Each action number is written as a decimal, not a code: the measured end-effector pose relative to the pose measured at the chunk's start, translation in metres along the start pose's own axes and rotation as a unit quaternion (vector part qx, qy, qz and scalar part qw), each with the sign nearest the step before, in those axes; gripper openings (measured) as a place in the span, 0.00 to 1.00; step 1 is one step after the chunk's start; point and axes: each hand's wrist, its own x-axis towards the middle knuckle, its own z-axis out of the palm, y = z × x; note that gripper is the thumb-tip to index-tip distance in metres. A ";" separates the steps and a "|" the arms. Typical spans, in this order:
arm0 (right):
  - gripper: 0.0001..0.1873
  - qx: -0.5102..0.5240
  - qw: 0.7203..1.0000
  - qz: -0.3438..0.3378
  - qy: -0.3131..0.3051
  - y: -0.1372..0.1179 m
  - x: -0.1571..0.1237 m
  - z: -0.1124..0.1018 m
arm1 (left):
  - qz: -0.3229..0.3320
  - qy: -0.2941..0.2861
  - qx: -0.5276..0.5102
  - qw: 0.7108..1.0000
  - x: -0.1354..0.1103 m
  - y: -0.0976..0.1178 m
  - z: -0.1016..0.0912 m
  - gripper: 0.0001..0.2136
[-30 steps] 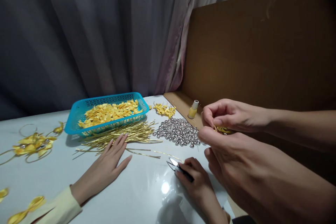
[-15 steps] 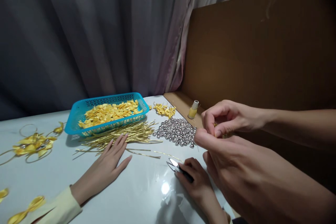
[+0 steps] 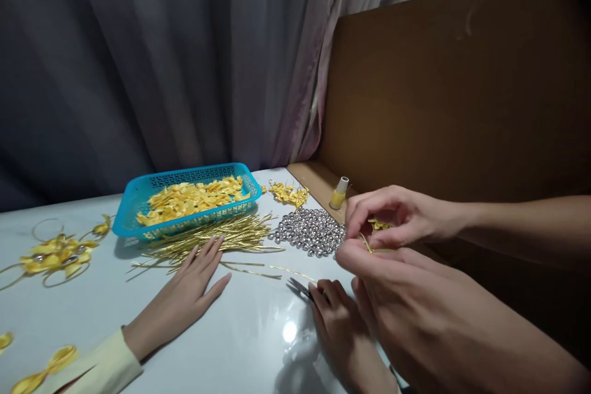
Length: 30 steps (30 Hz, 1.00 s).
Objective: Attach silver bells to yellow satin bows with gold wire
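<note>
My left hand (image 3: 184,298), in a pale yellow sleeve, lies flat with fingers spread. Its fingertips rest on a bundle of gold cords (image 3: 217,240). My right hand (image 3: 339,323) is closed around small thread snips (image 3: 301,288), whose blades point to the upper left. Most of the snips' handle is hidden by my fingers. A loose gold cord (image 3: 293,272) lies just beyond the blades. Two bare hands (image 3: 392,234) of another person reach in from the right, holding a yellow ribbon piece (image 3: 379,224) with a gold cord.
Behind the cords stands a blue basket (image 3: 119,221) of yellow ribbon pieces. Silver beads (image 3: 311,231) are heaped near a small bottle (image 3: 339,192) and corded yellow bows (image 3: 290,193). More bows (image 3: 60,255) lie at left. A brown board (image 3: 452,104) rises at right.
The snips have turned in my right hand and their handle is now mostly covered. The other person's fingers have parted, showing the yellow ribbon and cord. My left hand stays put.
</note>
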 end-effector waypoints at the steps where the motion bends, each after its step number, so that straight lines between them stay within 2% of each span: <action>1: 0.11 0.021 0.999 0.027 0.006 -0.001 0.001 -0.001 | 0.000 0.001 -0.001 1.000 0.000 0.000 0.000 0.31; 4: 0.12 0.122 0.986 0.115 0.019 -0.001 0.002 0.003 | 0.004 0.007 -0.008 1.000 0.000 0.000 0.001 0.30; 6: 0.15 0.195 0.970 0.142 0.028 0.001 0.003 0.007 | 0.005 0.013 -0.012 1.000 0.000 0.000 0.000 0.30; 8: 0.14 0.251 0.955 0.152 0.049 0.003 0.002 0.011 | 0.003 0.017 -0.014 1.000 0.001 0.001 0.000 0.30; 11: 0.06 0.278 0.945 0.160 0.067 0.005 0.000 0.014 | 0.003 0.020 -0.015 1.000 0.001 0.002 -0.002 0.30; 14: 0.05 0.284 0.941 0.180 0.042 0.003 -0.002 0.015 | 0.005 0.016 -0.016 1.000 0.001 0.002 -0.003 0.30; 19: 0.03 0.234 0.958 0.158 0.054 0.002 -0.003 0.016 | 0.002 0.009 -0.014 1.000 0.000 0.002 -0.004 0.30; 25: 0.03 0.075 0.988 0.088 0.098 0.004 -0.001 0.013 | 0.002 0.022 -0.027 0.999 0.001 0.004 -0.006 0.30; 28: 0.02 0.004 0.988 0.043 0.146 0.008 0.002 0.009 | 0.001 0.022 -0.025 0.999 0.001 0.005 -0.007 0.30; 30: 0.01 -0.006 0.982 0.035 0.188 0.013 0.004 0.007 | 0.000 0.020 -0.021 1.000 0.001 0.005 -0.006 0.30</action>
